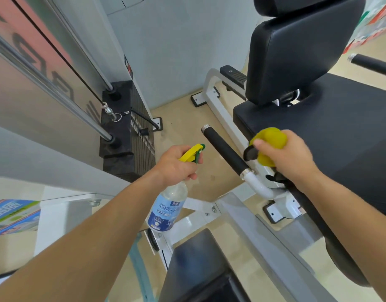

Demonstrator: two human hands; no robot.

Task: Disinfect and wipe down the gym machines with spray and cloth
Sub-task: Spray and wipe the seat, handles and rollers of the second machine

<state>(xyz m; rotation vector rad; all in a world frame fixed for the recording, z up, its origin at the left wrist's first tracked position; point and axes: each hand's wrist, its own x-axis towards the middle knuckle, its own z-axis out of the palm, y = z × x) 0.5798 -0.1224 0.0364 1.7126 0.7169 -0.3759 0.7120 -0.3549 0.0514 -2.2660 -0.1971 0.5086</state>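
Two hands flank the long black foam handle (224, 149) angling away leftward: left hand (176, 166) grips a clear spray bottle (168, 205) aimed at it, right hand (290, 158) clutches a bunched yellow cloth (272, 138).

- At twelve o'clock I see a plain, pale blue-grey wall (176, 51).
- Below it, a glossy beige floor (183, 118) spreads toward six o'clock.
- At eight o'clock sits a blue-and-green printed sign (13, 212).

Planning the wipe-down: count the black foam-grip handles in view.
2: near handle lies left of the yellow cloth; far handle shows at the upper right edge. More may be hidden.
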